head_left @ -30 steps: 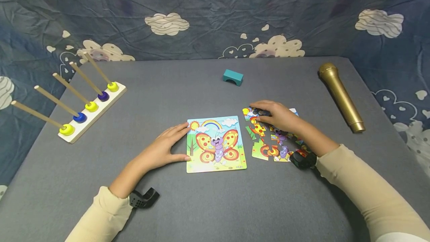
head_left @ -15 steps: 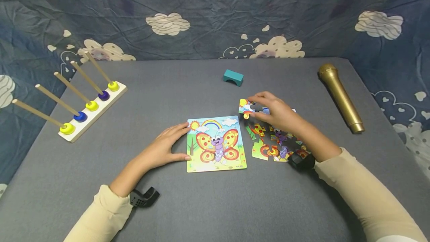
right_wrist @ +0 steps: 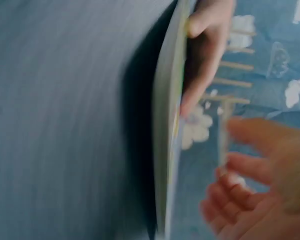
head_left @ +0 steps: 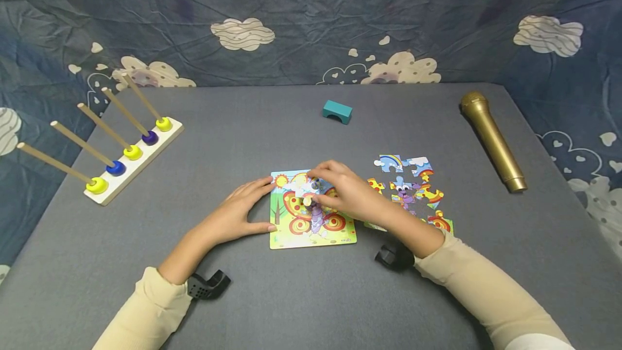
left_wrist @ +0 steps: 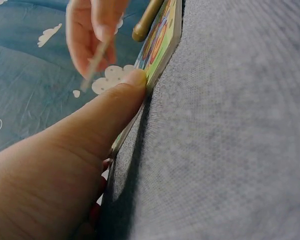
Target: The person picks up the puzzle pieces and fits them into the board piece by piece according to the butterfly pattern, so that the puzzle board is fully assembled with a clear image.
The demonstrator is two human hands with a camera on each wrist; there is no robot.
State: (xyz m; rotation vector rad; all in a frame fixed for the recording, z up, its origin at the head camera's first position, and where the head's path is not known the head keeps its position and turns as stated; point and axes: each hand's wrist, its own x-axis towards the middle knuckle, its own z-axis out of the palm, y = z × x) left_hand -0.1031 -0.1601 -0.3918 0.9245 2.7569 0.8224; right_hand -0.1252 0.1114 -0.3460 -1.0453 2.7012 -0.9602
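Note:
A square butterfly puzzle board [head_left: 286, 237] lies flat on the grey table. At its left edge rests my left hand [head_left: 238, 212], thumb and fingers spread and fairly straight; the left wrist view has the thumb [left_wrist: 115, 107] on the board's edge. My right hand [head_left: 347, 190] is over the board and pinches a jigsaw piece [head_left: 302, 186] between thumb and fingers. Seen edge-on in the right wrist view, the piece [right_wrist: 223, 135] is raised off the board. Right of the board lie several loose jigsaw pieces [head_left: 403, 192], some hidden behind my right forearm.
At the left stands a white peg rack [head_left: 141, 162] with tall wooden pegs and coloured rings. A teal arch block [head_left: 337, 111] sits at the back. On the right lies a gold microphone [head_left: 494, 142]. A patterned cloth [head_left: 311, 26] hangs behind the table.
My right hand has lifted a jigsaw piece with a sun corner from the loose pieces and carried it left over the board. My left hand has stayed in place.

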